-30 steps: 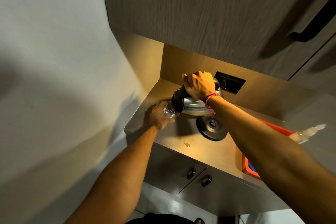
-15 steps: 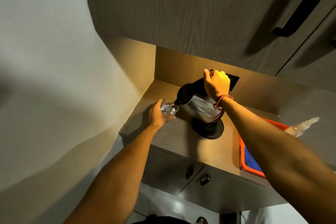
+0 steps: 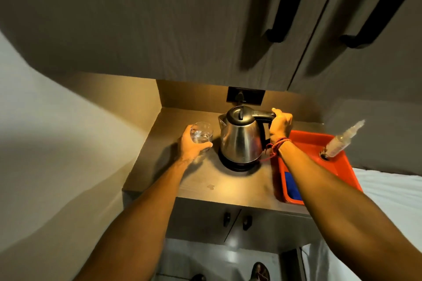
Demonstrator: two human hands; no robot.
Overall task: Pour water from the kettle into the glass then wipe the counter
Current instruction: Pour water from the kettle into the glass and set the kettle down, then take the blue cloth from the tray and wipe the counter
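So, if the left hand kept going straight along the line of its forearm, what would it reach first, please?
The left hand already holds the glass; beyond it the counter looks free up to the back wall, though depth is hard to judge.

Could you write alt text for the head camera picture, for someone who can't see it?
A right hand holds the handle of a steel kettle standing upright on its base, while the left hand holds a glass beside it on a counter.

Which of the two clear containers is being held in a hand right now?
The glass, gripped by the left hand left of the kettle. The clear bottle leans untouched in the orange tray.
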